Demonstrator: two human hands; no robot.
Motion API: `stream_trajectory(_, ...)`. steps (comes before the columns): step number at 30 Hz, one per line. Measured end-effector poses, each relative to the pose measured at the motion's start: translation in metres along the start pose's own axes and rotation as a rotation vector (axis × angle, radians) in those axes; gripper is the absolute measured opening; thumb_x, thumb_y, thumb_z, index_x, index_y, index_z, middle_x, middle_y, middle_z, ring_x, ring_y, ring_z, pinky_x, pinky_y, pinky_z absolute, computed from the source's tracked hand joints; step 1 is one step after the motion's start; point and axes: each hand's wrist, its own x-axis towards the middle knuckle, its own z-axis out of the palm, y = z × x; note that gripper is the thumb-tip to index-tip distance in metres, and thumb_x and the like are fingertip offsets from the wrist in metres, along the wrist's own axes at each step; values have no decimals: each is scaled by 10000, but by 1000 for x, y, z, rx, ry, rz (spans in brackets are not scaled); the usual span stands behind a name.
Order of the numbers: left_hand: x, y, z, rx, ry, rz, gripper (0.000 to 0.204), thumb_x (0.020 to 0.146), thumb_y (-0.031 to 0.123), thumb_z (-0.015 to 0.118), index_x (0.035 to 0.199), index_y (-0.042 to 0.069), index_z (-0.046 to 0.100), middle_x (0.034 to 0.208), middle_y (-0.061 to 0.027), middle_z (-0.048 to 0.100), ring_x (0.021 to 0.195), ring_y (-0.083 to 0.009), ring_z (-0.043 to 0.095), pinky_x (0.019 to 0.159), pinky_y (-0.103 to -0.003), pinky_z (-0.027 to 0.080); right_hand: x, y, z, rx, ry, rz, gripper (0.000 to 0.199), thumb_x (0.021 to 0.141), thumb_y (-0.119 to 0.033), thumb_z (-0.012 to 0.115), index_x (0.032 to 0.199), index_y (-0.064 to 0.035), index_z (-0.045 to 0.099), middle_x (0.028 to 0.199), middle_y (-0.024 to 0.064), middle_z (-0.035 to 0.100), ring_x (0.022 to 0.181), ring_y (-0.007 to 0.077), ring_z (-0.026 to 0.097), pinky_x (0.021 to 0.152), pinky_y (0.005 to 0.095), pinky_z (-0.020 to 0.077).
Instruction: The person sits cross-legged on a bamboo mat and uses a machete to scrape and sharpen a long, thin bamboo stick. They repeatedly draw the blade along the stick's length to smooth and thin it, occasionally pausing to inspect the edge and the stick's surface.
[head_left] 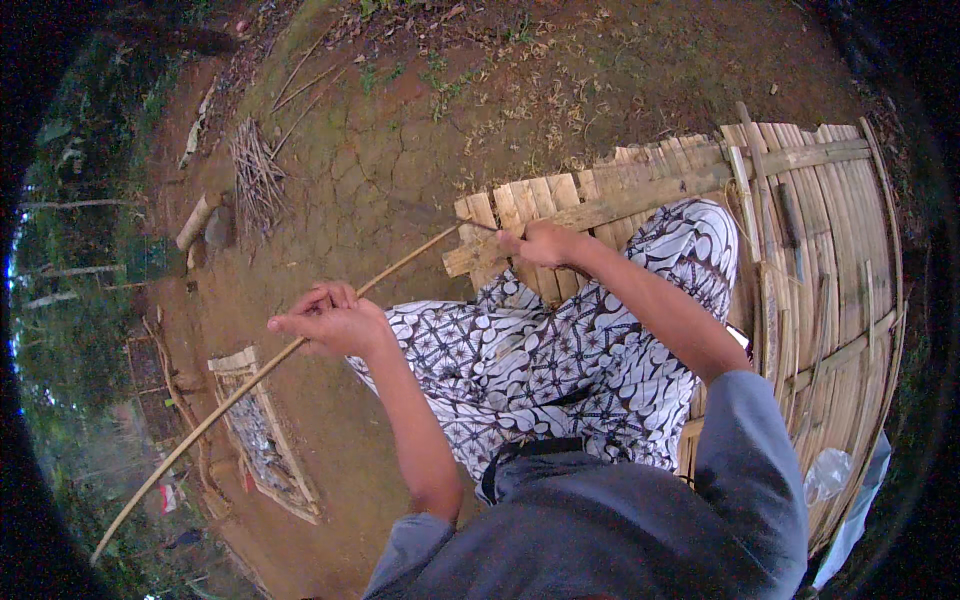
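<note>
Both hands engaged. Left hand [330,322] grasps a long bamboo strip [250,375]; right hand [540,243] clenched around a knife [425,213] at the strip's end.

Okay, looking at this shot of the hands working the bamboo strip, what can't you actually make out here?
Head view only:
- Blade in the right hand: dark, blurred against the soil.
- Bamboo strip: its far end fades into the dark fisheye rim.
- Left hand: fingertips curl under, grip hidden.
- Bamboo platform: partly covered by the patterned cloth.
</note>
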Motion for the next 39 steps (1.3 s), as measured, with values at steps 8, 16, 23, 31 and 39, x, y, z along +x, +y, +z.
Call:
stream_trajectory(8,-5,-6,-4,-56,-93,8,606,898,591,346,589,74,408,519,-36,381,383,-97,284,343,-228,203,-16,-9,-10,-50,-32,-93,929,806,-732,251,754,119,620,800,296,612,788,386,619,766,464,468)
stream_trajectory(16,-7,0,4,-20,-26,3,591,875,620,366,623,91,450,523,-28,387,384,-97,282,346,-226,220,3,-1,0,-97,70,7,951,795,-747,269,762,140,612,790,304,605,812,385,613,775,440,473)
stream_trajectory(23,-1,1,6,-17,61,-38,589,906,571,361,583,79,378,505,-28,364,404,-100,300,357,-227,220,-19,-8,-11,-105,-20,-114,886,831,-698,246,827,103,624,889,298,596,873,394,594,820,450,457)
stream_trajectory(31,7,0,4,18,26,42,563,902,567,378,615,82,366,552,-39,391,419,-109,310,373,-232,217,5,10,10,-112,192,-102,857,843,-667,284,728,112,621,792,297,605,784,402,602,761,453,467)
stream_trajectory(39,3,4,10,46,93,33,559,901,566,383,601,97,341,553,-21,337,459,-126,298,422,-237,237,-2,12,6,-22,54,-102,791,841,-657,319,769,61,643,782,292,605,761,413,595,739,469,465)
